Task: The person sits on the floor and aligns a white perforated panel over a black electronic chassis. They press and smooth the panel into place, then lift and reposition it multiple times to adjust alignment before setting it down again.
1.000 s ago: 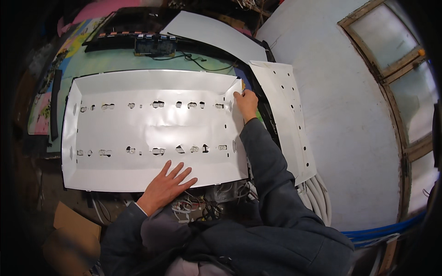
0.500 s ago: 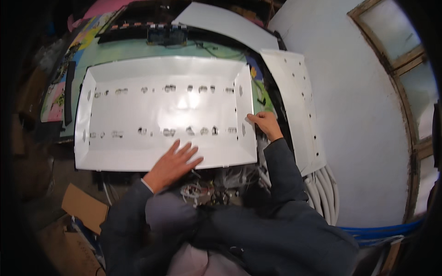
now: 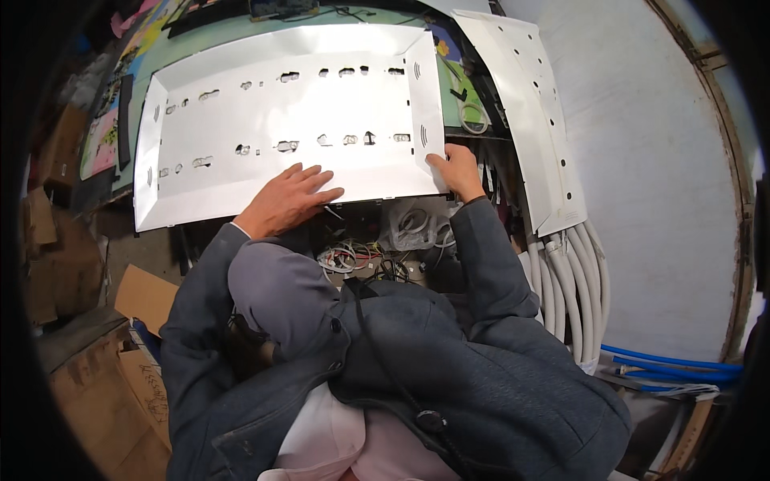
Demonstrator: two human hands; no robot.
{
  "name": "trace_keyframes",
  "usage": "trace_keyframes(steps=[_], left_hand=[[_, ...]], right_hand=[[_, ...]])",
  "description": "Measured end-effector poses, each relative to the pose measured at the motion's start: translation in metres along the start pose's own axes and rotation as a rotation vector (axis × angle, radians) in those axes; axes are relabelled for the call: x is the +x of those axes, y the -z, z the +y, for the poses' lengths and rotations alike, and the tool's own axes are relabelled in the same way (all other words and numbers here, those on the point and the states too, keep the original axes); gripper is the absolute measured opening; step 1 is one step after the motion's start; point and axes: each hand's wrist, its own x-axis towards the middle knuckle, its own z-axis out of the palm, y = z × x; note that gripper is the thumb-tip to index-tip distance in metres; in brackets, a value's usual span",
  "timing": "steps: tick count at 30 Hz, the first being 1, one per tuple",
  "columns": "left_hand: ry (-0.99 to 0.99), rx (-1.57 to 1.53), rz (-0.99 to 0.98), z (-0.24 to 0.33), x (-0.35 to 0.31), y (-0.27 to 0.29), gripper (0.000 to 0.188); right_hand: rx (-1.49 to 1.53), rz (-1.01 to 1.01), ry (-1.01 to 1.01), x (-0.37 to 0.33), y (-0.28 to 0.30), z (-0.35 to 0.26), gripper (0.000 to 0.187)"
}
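A large white reflector sheet (image 3: pixel 249 108) with sloping sides and two rows of cut-outs spans the table in front of me. Metallic bits show through its holes, and light glares off its middle. My left hand (image 3: pixel 289 199) rests on the sheet's near side, fingers stretched out and lying flat, with nothing in it. At the right edge, near the front corner, my right hand (image 3: pixel 459 172) grips the rim. Its thumb lies on the white surface and the other fingers are curled, partly hidden at the outer side.
A second white sheet with round holes (image 3: pixel 525 120) leans at the right by the wall, above grey tubes (image 3: pixel 573 280). Loose wires (image 3: pixel 353 255) and a clear plastic bag (image 3: pixel 413 224) lie below the table's near edge. Cardboard (image 3: pixel 96 393) stands at lower left; blue pipes (image 3: pixel 674 365) at lower right.
The view has tilted down, so the sheet and table sit higher in the picture. My left hand stays flat on the near side; my right hand has shifted nearer the front corner along the right edge.
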Motion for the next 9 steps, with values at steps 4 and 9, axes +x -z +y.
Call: trace_keyframes(steps=[4, 9], left_hand=[[-0.031, 0.031, 0.036, 0.003, 0.001, 0.004, 0.051], [-0.038, 0.052, 0.052, 0.002, -0.001, -0.001, 0.049]], right_hand=[[-0.063, 0.016, 0.030, -0.003, 0.001, -0.003, 0.036], [-0.052, 0.197, 0.137, -0.017, -0.007, -0.013, 0.036]])
